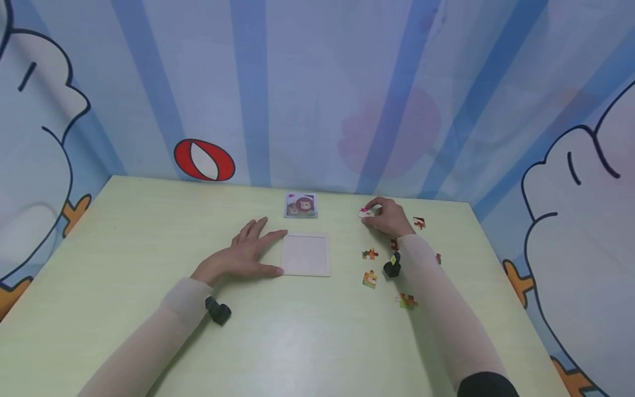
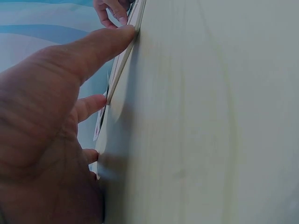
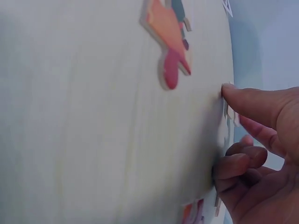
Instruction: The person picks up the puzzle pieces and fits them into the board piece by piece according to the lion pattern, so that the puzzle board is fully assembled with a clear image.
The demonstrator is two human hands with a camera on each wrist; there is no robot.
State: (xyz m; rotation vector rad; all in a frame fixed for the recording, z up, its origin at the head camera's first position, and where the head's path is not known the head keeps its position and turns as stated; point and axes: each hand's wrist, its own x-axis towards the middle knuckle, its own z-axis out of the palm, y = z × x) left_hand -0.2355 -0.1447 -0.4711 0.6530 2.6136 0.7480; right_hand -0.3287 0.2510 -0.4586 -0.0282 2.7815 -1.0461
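My left hand (image 1: 243, 257) lies spread at the left side of a pale square puzzle frame (image 1: 306, 255), its thumb and index finger touching that edge. In the left wrist view the thumb (image 2: 100, 49) presses the frame's rim. Toward the back right of the table, my right hand (image 1: 389, 216) pinches a white and pink puzzle piece (image 1: 366, 213) between thumb and index finger, at the tabletop. Its other fingers are curled in the right wrist view. Around the right forearm lie loose puzzle pieces, among them an orange one (image 1: 370, 254) and a yellow one (image 1: 369, 279).
A picture card with a lion (image 1: 300, 205) lies behind the frame. Further pieces sit on the right, including a green one (image 1: 408, 301) and a red-brown one (image 1: 419, 223). A printed curtain (image 1: 312, 99) borders the pale table (image 1: 278, 342) at the back.
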